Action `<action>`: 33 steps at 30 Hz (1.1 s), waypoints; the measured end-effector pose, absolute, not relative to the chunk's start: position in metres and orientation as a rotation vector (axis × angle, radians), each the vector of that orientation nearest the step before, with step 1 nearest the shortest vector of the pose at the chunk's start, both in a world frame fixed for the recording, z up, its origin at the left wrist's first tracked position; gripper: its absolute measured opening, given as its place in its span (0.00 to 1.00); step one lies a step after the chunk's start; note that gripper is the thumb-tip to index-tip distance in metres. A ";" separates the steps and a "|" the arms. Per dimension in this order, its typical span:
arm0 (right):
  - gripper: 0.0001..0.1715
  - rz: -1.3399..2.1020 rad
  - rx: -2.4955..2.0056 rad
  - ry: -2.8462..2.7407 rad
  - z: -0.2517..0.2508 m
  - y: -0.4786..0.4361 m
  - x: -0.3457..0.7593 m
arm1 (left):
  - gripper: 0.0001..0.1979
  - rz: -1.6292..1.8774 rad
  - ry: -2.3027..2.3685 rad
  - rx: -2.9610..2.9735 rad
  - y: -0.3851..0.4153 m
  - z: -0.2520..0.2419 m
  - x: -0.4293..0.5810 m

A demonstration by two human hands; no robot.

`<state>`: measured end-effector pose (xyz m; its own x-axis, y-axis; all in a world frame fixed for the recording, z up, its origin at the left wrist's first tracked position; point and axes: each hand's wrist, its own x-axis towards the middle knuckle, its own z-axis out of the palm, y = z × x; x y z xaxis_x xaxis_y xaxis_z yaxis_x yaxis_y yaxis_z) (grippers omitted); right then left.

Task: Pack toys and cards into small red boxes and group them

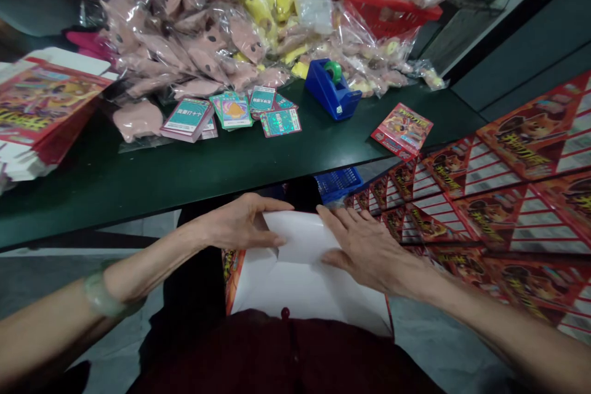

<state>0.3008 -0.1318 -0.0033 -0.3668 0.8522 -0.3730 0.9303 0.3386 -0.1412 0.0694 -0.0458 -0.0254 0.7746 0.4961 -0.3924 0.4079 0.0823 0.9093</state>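
A dark green table (138, 191) spans 12 o'clock, bearing bagged pink plush toys (184, 31). Flat red printed card blanks (508, 197) spread at 3 o'clock, and a stack of printed cartons (46, 104) sits at 10 o'clock. On the lap, a white-backed blank (295, 283) lies partly folded, its far flap still loose. The left hand (240, 221) and right hand (364, 246) rest apart on it, pressing, neither clamped.
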 end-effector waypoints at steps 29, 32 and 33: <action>0.10 -1.758 1.635 2.090 0.014 -0.090 0.302 | 0.09 -0.303 0.557 1.655 -0.019 0.006 0.098; 0.08 -1.670 1.633 2.197 0.027 -0.091 0.299 | 0.13 -0.442 0.555 1.477 -0.020 0.016 0.093; 0.07 -1.594 1.613 2.260 0.034 -0.091 0.299 | 0.14 -0.480 0.544 1.415 -0.020 0.021 0.090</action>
